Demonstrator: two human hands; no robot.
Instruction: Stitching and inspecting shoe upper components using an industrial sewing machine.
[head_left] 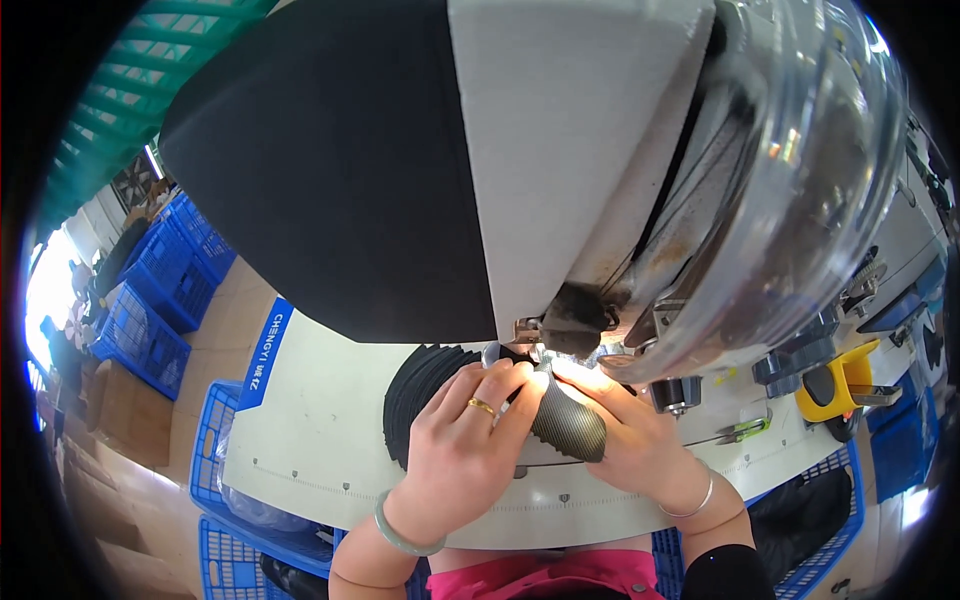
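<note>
A curved dark piece with a fine woven-looking pattern (pixel 571 425) lies under the sewing machine's (pixel 575 150) needle area, lit by a bright lamp. My left hand (pixel 470 430), with a gold ring and a pale green bangle, presses its bent fingers on the piece's left edge near the presser foot. My right hand (pixel 635 430), wearing a silver bangle, grips the right edge, its fingertips close to the needle. The machine head hides the needle itself, and the fingertips are partly lost in glare. Beside my left hand a fanned stack of black ribbed pieces (pixel 420 390) rests on the table.
Green-handled thread snips (pixel 745 430) lie on the white machine table (pixel 300 430), right of my hands. Farther right stands a yellow holder (pixel 850 380). Blue crates (pixel 145 340) stand on the floor at left; a blue basket (pixel 850 510) with dark pieces sits below the table's right edge.
</note>
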